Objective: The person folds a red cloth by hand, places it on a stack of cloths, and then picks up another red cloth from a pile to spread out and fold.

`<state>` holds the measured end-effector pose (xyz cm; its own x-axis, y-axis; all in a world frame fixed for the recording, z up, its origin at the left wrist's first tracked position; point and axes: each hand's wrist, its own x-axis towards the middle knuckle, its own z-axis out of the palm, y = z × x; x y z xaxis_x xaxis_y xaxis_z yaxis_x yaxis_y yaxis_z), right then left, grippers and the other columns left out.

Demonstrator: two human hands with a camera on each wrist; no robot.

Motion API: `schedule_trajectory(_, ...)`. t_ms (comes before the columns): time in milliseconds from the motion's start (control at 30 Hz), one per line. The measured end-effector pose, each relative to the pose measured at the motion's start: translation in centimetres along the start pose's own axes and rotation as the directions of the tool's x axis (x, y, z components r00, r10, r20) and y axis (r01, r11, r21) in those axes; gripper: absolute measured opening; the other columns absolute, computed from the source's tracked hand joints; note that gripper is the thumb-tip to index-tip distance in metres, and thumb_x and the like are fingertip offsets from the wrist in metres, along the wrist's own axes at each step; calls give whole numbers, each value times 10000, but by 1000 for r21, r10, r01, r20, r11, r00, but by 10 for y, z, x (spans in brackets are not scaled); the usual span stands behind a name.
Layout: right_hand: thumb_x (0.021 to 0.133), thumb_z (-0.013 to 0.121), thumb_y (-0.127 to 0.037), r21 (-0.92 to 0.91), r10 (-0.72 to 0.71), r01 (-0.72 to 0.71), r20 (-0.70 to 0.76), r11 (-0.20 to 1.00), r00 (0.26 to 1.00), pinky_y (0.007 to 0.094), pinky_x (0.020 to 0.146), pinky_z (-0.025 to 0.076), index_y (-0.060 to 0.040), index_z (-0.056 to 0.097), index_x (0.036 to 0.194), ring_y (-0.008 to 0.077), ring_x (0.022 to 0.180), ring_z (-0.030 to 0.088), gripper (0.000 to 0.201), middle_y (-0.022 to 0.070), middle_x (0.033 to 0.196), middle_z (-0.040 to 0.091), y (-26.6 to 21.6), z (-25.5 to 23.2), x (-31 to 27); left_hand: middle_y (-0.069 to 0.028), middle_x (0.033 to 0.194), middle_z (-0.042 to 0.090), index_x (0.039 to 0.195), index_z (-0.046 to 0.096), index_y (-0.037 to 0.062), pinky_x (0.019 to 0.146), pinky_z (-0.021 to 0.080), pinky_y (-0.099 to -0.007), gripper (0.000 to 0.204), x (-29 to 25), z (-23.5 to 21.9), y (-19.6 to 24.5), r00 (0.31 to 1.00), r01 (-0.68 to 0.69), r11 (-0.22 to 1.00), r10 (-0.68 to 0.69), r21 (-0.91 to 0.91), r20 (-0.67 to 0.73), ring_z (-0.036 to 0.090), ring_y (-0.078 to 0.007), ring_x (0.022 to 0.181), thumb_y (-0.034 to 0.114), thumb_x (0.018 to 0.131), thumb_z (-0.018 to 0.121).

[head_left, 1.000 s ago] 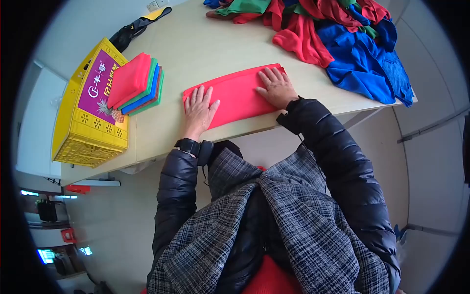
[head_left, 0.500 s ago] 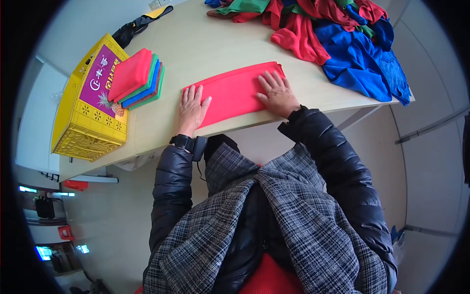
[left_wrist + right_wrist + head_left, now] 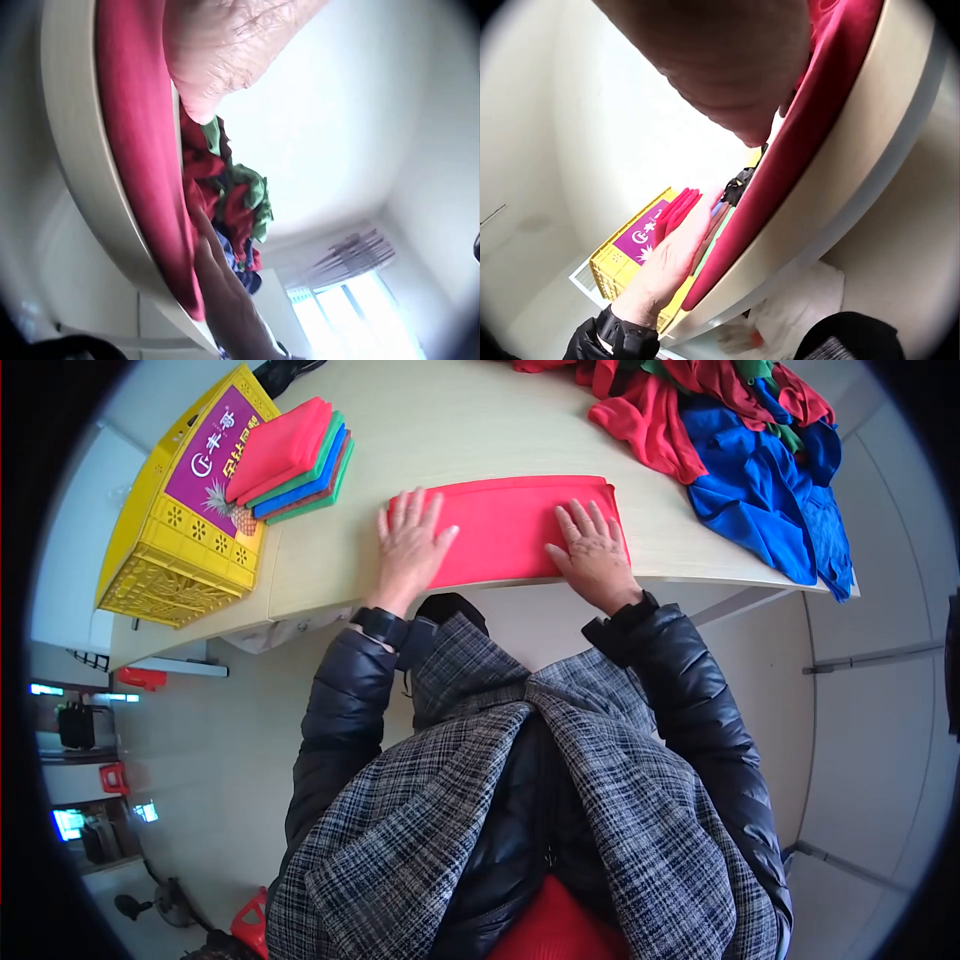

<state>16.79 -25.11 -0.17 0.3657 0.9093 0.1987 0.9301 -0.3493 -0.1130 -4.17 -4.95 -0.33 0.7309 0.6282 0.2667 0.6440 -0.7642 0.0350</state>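
Note:
A red cloth (image 3: 505,530), folded into a long strip, lies flat near the front edge of the pale table (image 3: 450,430). My left hand (image 3: 412,545) presses flat on its left end, fingers straight and spread. My right hand (image 3: 592,550) lies flat on its right end the same way. In the left wrist view the red cloth (image 3: 142,150) runs along the table edge, with the right hand (image 3: 232,300) beyond. The right wrist view shows the cloth (image 3: 795,142) on the rim and the left hand (image 3: 667,262) further along.
A yellow crate (image 3: 180,510) stands on the table's left end, with a stack of folded red, green and blue cloths (image 3: 290,455) against it. A heap of loose red, blue and green cloths (image 3: 750,430) fills the far right corner.
Both hands have slid along the cloth and stay flat on it. The view has shifted, so the cloth now lies level along the table edge instead of slanted.

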Motion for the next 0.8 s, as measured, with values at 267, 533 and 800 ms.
schedule_trajectory(267,1007,473,-404,-1,-90,90,-119,996,989,539,1185,235,-100,431,1484,355,1459,314,567,126,1554,396,-57,27,14,-133,1604,308,1527,370,112,1208,166,-534,580,-6,18,61,988,-150,983,151,-109,3,237,-304,1501,415,1035,414)
schedule_trajectory(533,1013,454,-420,-4,31,-32,-133,999,991,516,1180,253,-133,431,1494,354,1452,321,560,125,1556,393,-4,16,0,-134,1608,306,1539,351,120,1202,184,-519,617,-17,14,9,999,-39,997,39,-65,-6,247,-312,1496,466,1031,406)
schedule_trajectory(800,998,462,-477,26,132,-129,-142,991,981,526,1181,245,-114,426,1496,353,1451,322,617,125,1566,380,40,17,3,-156,1610,293,1539,358,120,1206,168,-540,666,-16,15,-22,999,45,988,-47,-148,-15,214,-325,1505,519,1010,425)
